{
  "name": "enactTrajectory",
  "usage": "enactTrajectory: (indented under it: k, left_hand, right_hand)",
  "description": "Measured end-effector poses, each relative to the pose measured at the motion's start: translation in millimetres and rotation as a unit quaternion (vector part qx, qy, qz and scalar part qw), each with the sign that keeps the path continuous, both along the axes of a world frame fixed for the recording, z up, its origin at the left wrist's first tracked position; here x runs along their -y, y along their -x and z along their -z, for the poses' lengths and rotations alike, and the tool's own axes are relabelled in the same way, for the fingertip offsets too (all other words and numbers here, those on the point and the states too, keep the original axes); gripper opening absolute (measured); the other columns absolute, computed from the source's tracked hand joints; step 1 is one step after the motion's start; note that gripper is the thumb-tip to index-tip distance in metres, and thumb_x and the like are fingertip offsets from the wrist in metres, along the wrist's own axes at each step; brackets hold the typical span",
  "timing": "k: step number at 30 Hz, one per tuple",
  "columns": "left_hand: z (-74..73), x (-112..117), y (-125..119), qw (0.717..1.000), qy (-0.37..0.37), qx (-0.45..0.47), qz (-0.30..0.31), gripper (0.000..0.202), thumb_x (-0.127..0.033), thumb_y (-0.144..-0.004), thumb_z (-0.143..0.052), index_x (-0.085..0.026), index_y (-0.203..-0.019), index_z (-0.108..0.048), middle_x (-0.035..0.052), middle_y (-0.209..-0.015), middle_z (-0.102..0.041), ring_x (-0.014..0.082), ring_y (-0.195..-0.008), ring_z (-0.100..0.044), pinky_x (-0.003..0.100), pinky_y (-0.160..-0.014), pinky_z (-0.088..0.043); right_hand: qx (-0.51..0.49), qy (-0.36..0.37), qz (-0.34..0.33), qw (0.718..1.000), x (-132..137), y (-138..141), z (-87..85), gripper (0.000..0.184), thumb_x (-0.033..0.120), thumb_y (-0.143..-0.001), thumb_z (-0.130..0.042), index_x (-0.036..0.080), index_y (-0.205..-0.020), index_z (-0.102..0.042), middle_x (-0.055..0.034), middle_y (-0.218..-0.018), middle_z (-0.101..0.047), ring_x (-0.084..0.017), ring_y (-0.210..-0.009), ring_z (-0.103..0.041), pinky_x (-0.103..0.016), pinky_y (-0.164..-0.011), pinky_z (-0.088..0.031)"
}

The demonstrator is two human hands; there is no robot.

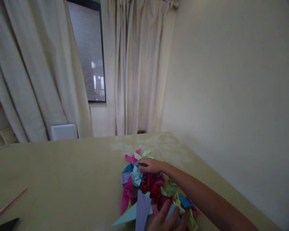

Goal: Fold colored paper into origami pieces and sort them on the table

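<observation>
A heap of origami paper pieces (155,191) in many colours lies on the table before me. My right hand (151,165) reaches in from the right over the far part of the heap. Its thumb and fingers are parted beside a light blue origami piece (136,176), with nothing plainly gripped. My left hand (168,218) is at the near edge, partly cut off by the frame, its fingers spread against the papers. Left of it stand a lilac folded paper (143,208) and a pale teal pointed one (126,215). A pink piece (132,158) lies at the far end.
A pale yellow table (62,179) extends to the left. At its left edge lie a thin pink stick (8,206) and a dark pointed object (7,224). Behind are cream curtains (144,64), a window (88,51) and a white panel (64,132). A plain wall (231,80) borders the right.
</observation>
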State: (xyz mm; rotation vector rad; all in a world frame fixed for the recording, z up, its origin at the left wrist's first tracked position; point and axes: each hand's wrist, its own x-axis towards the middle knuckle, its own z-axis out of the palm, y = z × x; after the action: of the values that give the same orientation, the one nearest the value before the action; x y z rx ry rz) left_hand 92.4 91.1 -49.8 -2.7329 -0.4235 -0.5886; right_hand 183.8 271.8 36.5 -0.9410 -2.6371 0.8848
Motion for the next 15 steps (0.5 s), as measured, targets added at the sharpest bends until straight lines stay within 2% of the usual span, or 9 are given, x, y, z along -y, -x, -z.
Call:
enactTrajectory:
  k: [1,3,5,7,9,10,13,15]
  left_hand:
    - [-4.3,-7,-5,0.999,-0.036,0.001,0.0,0.034,-0.025,-0.104,-0.055,-0.028,-0.136,-0.067,0.0019,-0.132,-0.075,0.0201,-0.119,-0.067,0.037,-0.108,-0.053]
    - [-16.4,-17,-6,0.997,-0.078,0.006,0.0,0.032,-0.031,-0.105,-0.054,-0.027,-0.134,-0.067,0.0034,-0.132,-0.073,0.0216,-0.121,-0.065,0.041,-0.11,-0.051]
    - [-33.3,-23,1,0.999,-0.048,0.008,0.013,0.035,-0.043,-0.105,-0.052,-0.031,-0.135,-0.065,0.0029,-0.137,-0.07,0.0242,-0.124,-0.062,0.047,-0.112,-0.047]
    - [-54.1,-29,13,1.0,0.02,0.002,0.022,0.04,-0.051,-0.104,-0.051,-0.034,-0.138,-0.061,0.004,-0.144,-0.065,0.027,-0.128,-0.059,0.052,-0.115,-0.043]
    - [-76.2,-39,23,0.995,0.096,-0.013,0.012,0.049,-0.056,-0.101,-0.053,-0.033,-0.144,-0.056,0.0081,-0.148,-0.061,0.0303,-0.134,-0.055,0.055,-0.118,-0.039]
    - [-86.7,-46,26,0.991,0.133,-0.02,0.001,0.054,-0.058,-0.099,-0.055,-0.032,-0.146,-0.054,0.01,-0.149,-0.059,0.032,-0.136,-0.053,0.055,-0.118,-0.038]
    - [-109.9,-75,31,0.973,0.222,-0.039,-0.053,0.071,-0.061,-0.091,-0.064,-0.029,-0.152,-0.049,0.0147,-0.157,-0.052,0.0369,-0.145,-0.046,0.06,-0.122,-0.031]
    - [-116.1,-96,34,0.957,0.257,-0.045,-0.129,0.081,-0.06,-0.086,-0.068,-0.027,-0.157,-0.045,0.0185,-0.165,-0.041,0.0433,-0.153,-0.034,0.069,-0.124,-0.02]
  right_hand:
    - [-0.005,0.024,-0.013,1.0,12,-6,-9.2,0.063,0.066,-0.099,-0.053,0.019,-0.138,-0.068,-0.0128,-0.137,-0.07,-0.029,-0.122,-0.065,-0.04,-0.109,-0.048]
    - [-0.042,0.045,0.009,0.998,34,-23,-28.9,0.066,0.07,-0.101,-0.047,0.021,-0.141,-0.066,-0.0115,-0.142,-0.067,-0.029,-0.129,-0.062,-0.041,-0.114,-0.045]
    - [-0.107,0.025,0.074,0.991,58,-46,-44.8,0.067,0.071,-0.103,-0.04,0.021,-0.141,-0.065,-0.0116,-0.145,-0.065,-0.029,-0.134,-0.059,-0.045,-0.119,-0.04]
    - [-0.168,-0.004,0.161,0.973,86,-71,-51.7,0.069,0.069,-0.106,-0.032,0.02,-0.14,-0.065,-0.0131,-0.143,-0.065,-0.029,-0.135,-0.058,-0.048,-0.121,-0.038]
    - [-0.189,-0.022,0.231,0.954,119,-93,-48.6,0.069,0.069,-0.106,-0.03,0.021,-0.144,-0.062,-0.0147,-0.146,-0.063,-0.031,-0.137,-0.057,-0.052,-0.121,-0.039]
    - [-0.173,-0.039,0.244,0.953,136,-101,-44.3,0.07,0.071,-0.104,-0.035,0.023,-0.149,-0.058,-0.0149,-0.153,-0.058,-0.032,-0.142,-0.052,-0.054,-0.122,-0.036]
    - [-0.048,-0.086,0.241,0.965,178,-108,-27.7,0.086,0.076,-0.091,-0.06,0.033,-0.163,-0.04,-0.0121,-0.17,-0.035,-0.037,-0.157,-0.031,-0.058,-0.127,-0.027]
    - [0.034,-0.102,0.231,0.967,190,-102,-18.0,0.102,0.077,-0.082,-0.071,0.036,-0.166,-0.031,-0.0121,-0.175,-0.023,-0.041,-0.16,-0.022,-0.062,-0.126,-0.024]
